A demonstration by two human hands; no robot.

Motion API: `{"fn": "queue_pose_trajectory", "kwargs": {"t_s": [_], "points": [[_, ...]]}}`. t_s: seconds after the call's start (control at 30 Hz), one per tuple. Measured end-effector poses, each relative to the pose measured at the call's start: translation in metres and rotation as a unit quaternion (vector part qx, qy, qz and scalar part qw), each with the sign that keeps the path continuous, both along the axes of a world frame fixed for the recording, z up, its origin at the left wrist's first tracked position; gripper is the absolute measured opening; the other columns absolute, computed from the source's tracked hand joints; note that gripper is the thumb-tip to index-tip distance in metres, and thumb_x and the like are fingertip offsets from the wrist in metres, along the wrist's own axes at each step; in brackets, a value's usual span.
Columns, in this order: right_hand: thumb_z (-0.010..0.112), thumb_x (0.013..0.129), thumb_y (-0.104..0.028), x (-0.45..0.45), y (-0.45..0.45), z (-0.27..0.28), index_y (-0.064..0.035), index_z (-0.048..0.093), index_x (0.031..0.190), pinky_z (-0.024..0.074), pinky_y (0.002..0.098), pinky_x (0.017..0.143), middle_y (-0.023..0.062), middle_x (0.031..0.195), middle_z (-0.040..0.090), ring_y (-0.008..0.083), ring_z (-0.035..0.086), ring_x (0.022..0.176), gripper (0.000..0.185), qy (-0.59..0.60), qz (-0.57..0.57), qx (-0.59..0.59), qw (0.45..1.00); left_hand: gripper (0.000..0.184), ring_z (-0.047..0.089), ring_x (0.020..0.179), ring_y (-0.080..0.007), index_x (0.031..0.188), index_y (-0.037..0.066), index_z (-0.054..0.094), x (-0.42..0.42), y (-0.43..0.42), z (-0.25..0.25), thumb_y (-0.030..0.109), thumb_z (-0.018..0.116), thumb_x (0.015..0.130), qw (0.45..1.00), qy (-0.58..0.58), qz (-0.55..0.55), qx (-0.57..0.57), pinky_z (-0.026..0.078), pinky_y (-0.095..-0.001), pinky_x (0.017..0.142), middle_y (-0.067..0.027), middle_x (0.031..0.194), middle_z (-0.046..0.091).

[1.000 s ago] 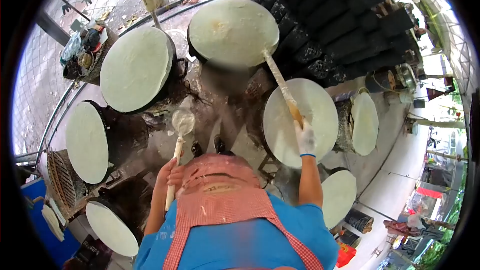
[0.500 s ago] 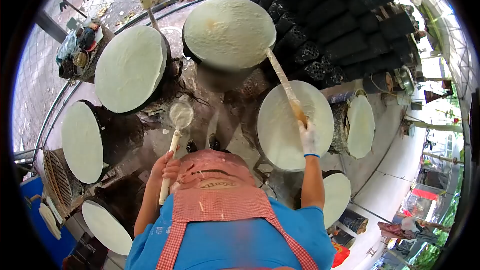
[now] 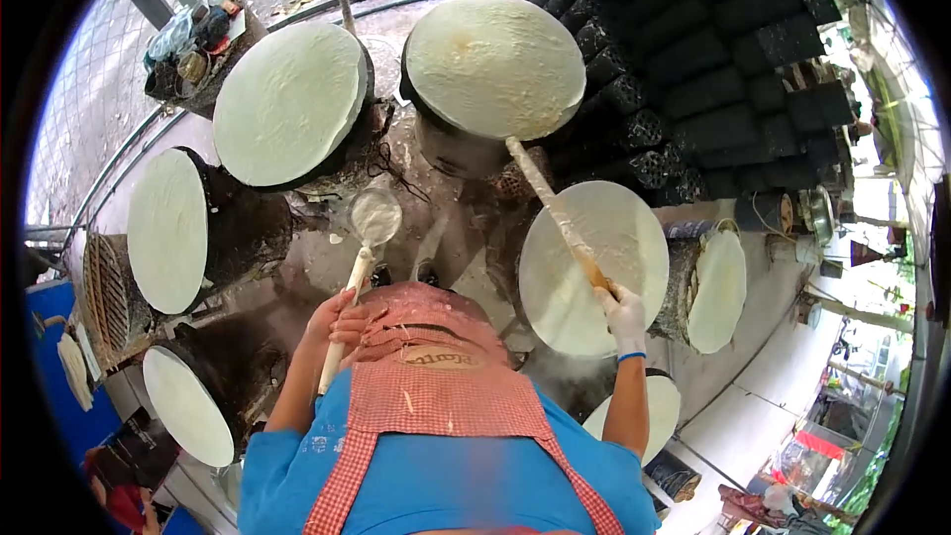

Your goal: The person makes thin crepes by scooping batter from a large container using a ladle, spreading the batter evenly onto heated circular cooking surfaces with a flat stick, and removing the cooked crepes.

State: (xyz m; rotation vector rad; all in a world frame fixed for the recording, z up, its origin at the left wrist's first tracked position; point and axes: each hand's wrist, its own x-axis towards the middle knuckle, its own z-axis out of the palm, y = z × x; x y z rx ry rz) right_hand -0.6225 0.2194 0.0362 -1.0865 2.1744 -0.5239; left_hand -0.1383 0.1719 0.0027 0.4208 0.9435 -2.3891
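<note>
My left hand (image 3: 335, 322) is closed around the pale handle of a ladle (image 3: 376, 217), whose round bowl, with whitish batter in it, hangs in front of the apron. A white glove covers my right hand (image 3: 624, 319), which grips the darker end of a long, flat wooden spatula (image 3: 557, 213). That spatula crosses above a round griddle (image 3: 642, 238) coated with a thin pale sheet. Its far tip is at the near edge of another batter-covered griddle (image 3: 495, 64); whether they touch I cannot tell.
More round griddles with pale sheets stand around me, including one at the upper left (image 3: 289, 104) and one at the left (image 3: 168, 231). Black cylindrical briquettes (image 3: 693, 69) are stacked at the upper right. A cluttered stand (image 3: 203, 54) is at the upper left.
The view has shifted, so the surroundings sit differently in the frame. The spatula's tip has moved leftward along the far griddle's near edge. Both hands keep their grips.
</note>
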Motion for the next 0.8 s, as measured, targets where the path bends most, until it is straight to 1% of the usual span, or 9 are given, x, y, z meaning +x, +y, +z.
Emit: {"fn": "queue_pose_trajectory", "kwargs": {"t_s": [0.13, 0.27, 0.37, 0.47, 0.57, 0.63, 0.7, 0.73, 0.8], "points": [[0.065, 0.081, -0.025, 0.013, -0.011, 0.003, -0.0035, 0.066, 0.101, 0.0354, 0.0249, 0.043, -0.0012, 0.057, 0.052, 0.0071, 0.044, 0.046, 0.03, -0.022, 0.011, 0.003, 1.0, 0.03, 0.033, 0.045, -0.0081, 0.121, 0.019, 0.052, -0.003, 0.004, -0.002, 0.03, 0.037, 0.097, 1.0, 0.001, 0.006, -0.007, 0.031, -0.0219, 0.037, -0.0007, 0.061, 0.032], [0.066, 0.08, -0.026, 0.016, -0.028, 0.007, -0.0042, 0.066, 0.102, 0.0357, 0.0252, 0.042, -0.001, 0.057, 0.053, 0.0072, 0.044, 0.044, 0.03, 0.023, 0.059, 0.036, 0.997, 0.035, 0.031, 0.044, -0.0079, 0.131, 0.015, 0.041, -0.008, 0.008, 0.001, 0.026, 0.034, 0.099, 0.999, -0.013, 0.035, -0.017, 0.03, -0.0238, 0.036, -0.0007, 0.059, 0.031], [0.066, 0.079, -0.028, 0.022, -0.039, 0.009, -0.0084, 0.066, 0.104, 0.0431, 0.0292, 0.05, 0.0055, 0.064, 0.06, 0.013, 0.053, 0.051, 0.032, 0.016, 0.082, 0.036, 0.996, 0.033, 0.032, 0.044, -0.0084, 0.129, 0.017, 0.044, -0.009, 0.014, -0.004, 0.026, 0.034, 0.099, 0.999, 0.02, 0.041, -0.004, 0.031, -0.0238, 0.036, -0.0009, 0.058, 0.031], [0.065, 0.079, -0.029, 0.049, -0.058, 0.037, -0.0077, 0.066, 0.103, 0.0463, 0.0323, 0.057, 0.0087, 0.068, 0.064, 0.0182, 0.058, 0.057, 0.032, -0.012, 0.065, 0.126, 0.99, 0.033, 0.032, 0.043, -0.0082, 0.129, 0.018, 0.045, -0.005, 0.019, -0.006, 0.026, 0.034, 0.099, 0.999, 0.012, 0.04, -0.002, 0.032, -0.0236, 0.036, -0.0007, 0.057, 0.03], [0.065, 0.081, -0.026, 0.067, -0.06, 0.018, -0.0033, 0.066, 0.1, 0.0345, 0.0238, 0.04, -0.0018, 0.054, 0.048, 0.0065, 0.043, 0.043, 0.03, -0.067, 0.044, 0.057, 0.995, 0.029, 0.031, 0.043, -0.008, 0.121, 0.023, 0.051, 0.002, 0.017, -0.01, 0.027, 0.036, 0.098, 0.999, 0.011, 0.024, 0.021, 0.029, -0.0218, 0.035, -0.0004, 0.058, 0.031], [0.064, 0.082, -0.025, 0.049, -0.042, -0.05, -0.0017, 0.066, 0.098, 0.0339, 0.0241, 0.039, -0.002, 0.054, 0.048, 0.0064, 0.042, 0.043, 0.028, -0.051, 0.087, -0.015, 0.995, 0.026, 0.031, 0.043, -0.0077, 0.117, 0.021, 0.052, 0.005, 0.01, -0.009, 0.027, 0.036, 0.097, 1.0, 0.003, 0.022, 0.017, 0.029, -0.0212, 0.035, -0.0004, 0.058, 0.031], [0.063, 0.084, -0.023, 0.061, -0.034, -0.069, -0.0007, 0.066, 0.096, 0.0332, 0.0244, 0.039, -0.0025, 0.054, 0.047, 0.0063, 0.041, 0.043, 0.026, -0.066, 0.063, -0.016, 0.996, 0.019, 0.031, 0.042, -0.0069, 0.107, 0.018, 0.051, 0.011, 0.002, -0.007, 0.027, 0.038, 0.097, 1.0, -0.01, 0.011, 0.025, 0.028, -0.0203, 0.033, 0.0001, 0.057, 0.032], [0.063, 0.084, -0.022, 0.068, -0.03, -0.079, -0.0002, 0.066, 0.095, 0.0328, 0.0246, 0.039, -0.0028, 0.053, 0.047, 0.0062, 0.041, 0.042, 0.024, -0.074, 0.051, -0.016, 0.996, 0.022, 0.031, 0.042, -0.007, 0.113, 0.018, 0.05, 0.015, -0.001, -0.011, 0.026, 0.037, 0.097, 1.0, -0.012, 0.004, 0.018, 0.029, -0.0206, 0.033, 0.0001, 0.057, 0.031], [0.063, 0.084, -0.021, 0.119, -0.042, -0.029, -0.0005, 0.066, 0.095, 0.0327, 0.0249, 0.038, -0.0027, 0.053, 0.047, 0.0064, 0.041, 0.042, 0.024, -0.169, -0.047, 0.025, 0.984, 0.028, 0.03, 0.042, -0.0072, 0.123, 0.019, 0.048, 0.026, -0.011, -0.019, 0.025, 0.037, 0.098, 1.0, -0.015, -0.014, 0.002, 0.029, -0.0212, 0.034, 0.0003, 0.056, 0.03]]}}
